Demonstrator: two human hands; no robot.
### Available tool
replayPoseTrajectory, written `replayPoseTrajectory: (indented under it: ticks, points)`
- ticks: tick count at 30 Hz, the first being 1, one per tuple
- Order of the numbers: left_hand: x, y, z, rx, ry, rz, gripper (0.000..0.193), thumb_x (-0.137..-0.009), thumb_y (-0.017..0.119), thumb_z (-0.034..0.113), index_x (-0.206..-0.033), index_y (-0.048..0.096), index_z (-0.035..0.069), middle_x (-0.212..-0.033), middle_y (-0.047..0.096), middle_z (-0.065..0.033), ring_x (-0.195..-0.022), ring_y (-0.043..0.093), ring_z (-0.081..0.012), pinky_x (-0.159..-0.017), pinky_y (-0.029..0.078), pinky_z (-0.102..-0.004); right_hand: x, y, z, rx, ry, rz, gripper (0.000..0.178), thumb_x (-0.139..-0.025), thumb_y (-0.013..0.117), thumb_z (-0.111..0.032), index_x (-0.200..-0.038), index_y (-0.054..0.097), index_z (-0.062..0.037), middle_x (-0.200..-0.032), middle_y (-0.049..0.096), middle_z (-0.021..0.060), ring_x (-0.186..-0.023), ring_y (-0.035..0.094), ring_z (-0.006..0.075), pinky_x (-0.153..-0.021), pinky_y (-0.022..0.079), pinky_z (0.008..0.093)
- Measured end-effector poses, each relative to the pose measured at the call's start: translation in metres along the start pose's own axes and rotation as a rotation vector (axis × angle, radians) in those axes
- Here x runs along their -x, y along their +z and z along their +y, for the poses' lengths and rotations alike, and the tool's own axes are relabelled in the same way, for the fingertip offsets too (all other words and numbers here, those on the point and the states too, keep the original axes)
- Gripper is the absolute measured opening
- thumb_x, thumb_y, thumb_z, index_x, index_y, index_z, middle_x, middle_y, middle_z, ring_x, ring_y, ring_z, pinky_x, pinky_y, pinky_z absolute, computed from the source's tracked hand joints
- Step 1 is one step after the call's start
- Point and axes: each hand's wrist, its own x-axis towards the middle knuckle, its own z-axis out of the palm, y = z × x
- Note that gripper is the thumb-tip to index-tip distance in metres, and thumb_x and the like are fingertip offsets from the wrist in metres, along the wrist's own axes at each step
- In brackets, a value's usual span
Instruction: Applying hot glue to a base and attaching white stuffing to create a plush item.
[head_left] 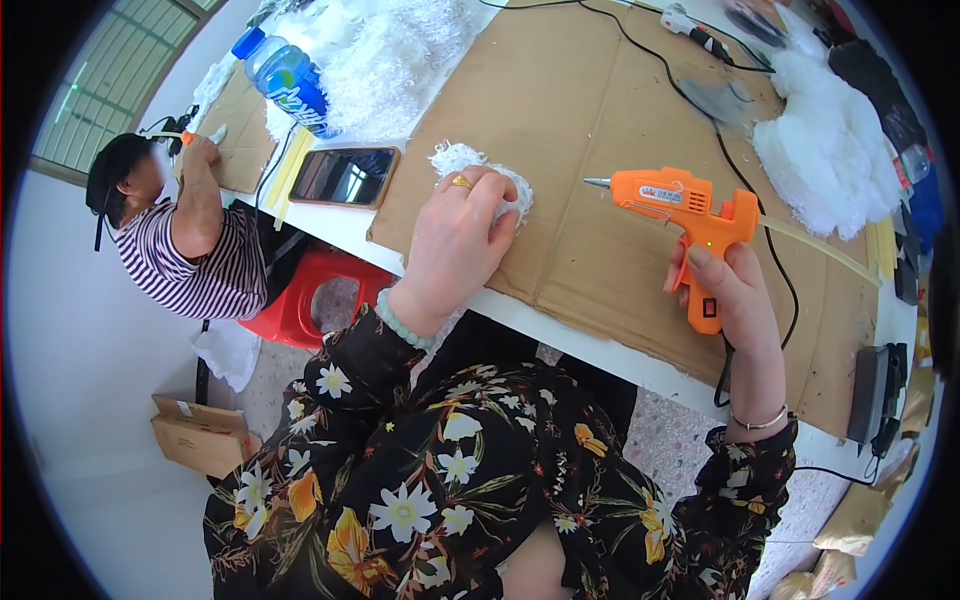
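In my right hand (pixel 725 285) is an orange hot glue gun (pixel 690 205), its metal nozzle pointing left and a finger at its trigger. A pale glue stick (pixel 825 250) sticks out of its back end. My left hand (pixel 460 235) is closed over a small white fluffy piece (pixel 512 195) on the cardboard. The fingertips are partly hidden, and the piece shows beyond and beside them. A gap of bare cardboard (pixel 575 240) lies between the nozzle and the white piece.
A phone (pixel 345 177) and a blue-labelled bottle (pixel 285 80) stand left, by white shaggy material (pixel 390 60). Far right are white stuffing (pixel 825 140), another glue gun (pixel 695 30) and a black cable (pixel 735 160). A person in stripes (pixel 190 250) works at left, near a red stool (pixel 310 295).
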Motion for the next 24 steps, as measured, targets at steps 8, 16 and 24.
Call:
replayPoseTrajectory:
  ticks: [8, 16, 24]
  points:
    - [0.000, -0.014, -0.014, 0.019, 0.049, 0.131, 0.020, -0.073, 0.059, -0.004, -0.091, 0.055, 0.004, -0.089, 0.059, -0.0118, -0.083, 0.056, -0.0307, -0.072, 0.045, -0.0372, 0.000, -0.001, -0.001, 0.006, 0.003, 0.002, 0.036, -0.086, 0.058, -0.032, -0.105, 0.053, -0.0008, -0.087, 0.059, 0.0051, -0.071, 0.060, 0.0125, -0.057, 0.047, 0.0229]
    - [0.015, -0.040, 0.000, -0.092, 0.157, 0.194, 0.023, -0.064, 0.076, 0.007, -0.080, 0.060, 0.007, -0.081, 0.059, -0.0053, -0.079, 0.054, -0.0254, -0.073, 0.041, -0.0370, 0.000, -0.003, 0.001, 0.002, -0.015, -0.001, 0.037, -0.087, 0.057, -0.032, -0.106, 0.052, -0.0004, -0.088, 0.059, 0.0060, -0.071, 0.061, 0.0127, -0.057, 0.047, 0.0229]
    - [0.020, -0.028, 0.004, -0.258, 0.232, -0.146, 0.015, -0.068, 0.067, 0.010, -0.082, 0.062, 0.009, -0.078, 0.056, -0.0015, -0.085, 0.053, -0.0204, -0.079, 0.040, -0.0379, 0.000, -0.003, 0.002, 0.001, -0.012, -0.003, 0.036, -0.087, 0.056, -0.030, -0.107, 0.052, -0.0002, -0.088, 0.060, 0.0057, -0.071, 0.061, 0.0125, -0.056, 0.047, 0.0226]
